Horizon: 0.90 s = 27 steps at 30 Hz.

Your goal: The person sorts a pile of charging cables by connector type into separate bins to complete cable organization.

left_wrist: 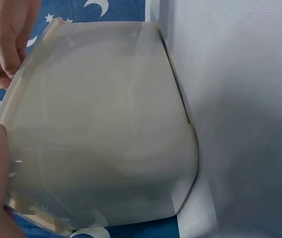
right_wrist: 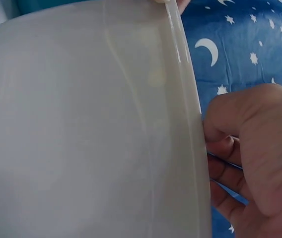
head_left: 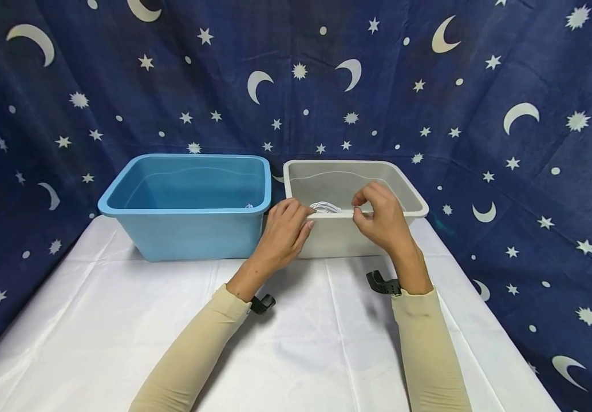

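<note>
A light grey plastic bin (head_left: pixel 337 237) stands on the white cloth, with a coil of white cable (head_left: pixel 325 207) inside near its front wall. My left hand (head_left: pixel 287 232) grips the bin's front rim toward the left corner, fingers over the edge and thumb on the outside. At the rim's right part is my right hand (head_left: pixel 381 214), its thumb and index finger bent toward each other just above the edge. In the right wrist view, the right hand's curled fingers (right_wrist: pixel 225 173) lie beside the rim; I cannot tell whether they pinch something thin.
A blue bin (head_left: pixel 198 237) stands to the left, close beside the grey one, with a small whitish item (head_left: pixel 249 206) in its front right corner. Behind both hangs a dark blue curtain (head_left: pixel 301 103) with moons and stars. White cloth (head_left: pixel 296 355) covers the table.
</note>
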Tool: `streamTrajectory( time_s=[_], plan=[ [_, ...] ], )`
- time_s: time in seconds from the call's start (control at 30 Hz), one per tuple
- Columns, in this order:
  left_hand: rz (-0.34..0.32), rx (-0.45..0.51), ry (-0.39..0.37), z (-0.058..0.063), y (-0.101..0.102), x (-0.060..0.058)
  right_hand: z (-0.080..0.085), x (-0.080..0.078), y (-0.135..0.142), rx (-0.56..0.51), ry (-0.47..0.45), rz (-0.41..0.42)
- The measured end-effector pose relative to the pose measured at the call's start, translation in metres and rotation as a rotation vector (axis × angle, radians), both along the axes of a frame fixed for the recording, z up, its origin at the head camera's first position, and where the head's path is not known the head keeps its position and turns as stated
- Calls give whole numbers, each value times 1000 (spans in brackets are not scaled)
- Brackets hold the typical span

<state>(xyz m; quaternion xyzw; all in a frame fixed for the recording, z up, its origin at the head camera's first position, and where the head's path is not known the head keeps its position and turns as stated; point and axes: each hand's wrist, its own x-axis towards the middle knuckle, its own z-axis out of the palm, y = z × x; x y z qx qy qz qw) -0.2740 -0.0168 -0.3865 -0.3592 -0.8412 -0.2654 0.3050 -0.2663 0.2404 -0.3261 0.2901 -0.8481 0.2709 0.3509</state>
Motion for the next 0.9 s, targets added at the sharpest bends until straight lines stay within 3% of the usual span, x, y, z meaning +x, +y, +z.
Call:
streamTrajectory(
  time_s=[0.2, 0.43, 0.9],
  plan=[
    [-1, -12, -1, 3, -1, 2, 0, 6, 5, -10, -35, 10],
    [-33, -29, 51, 7, -5, 5, -4, 8, 11, -33, -57, -6],
    [-69, -16, 56, 20, -18, 22, -14, 19, 17, 8, 9, 6]
  ],
)
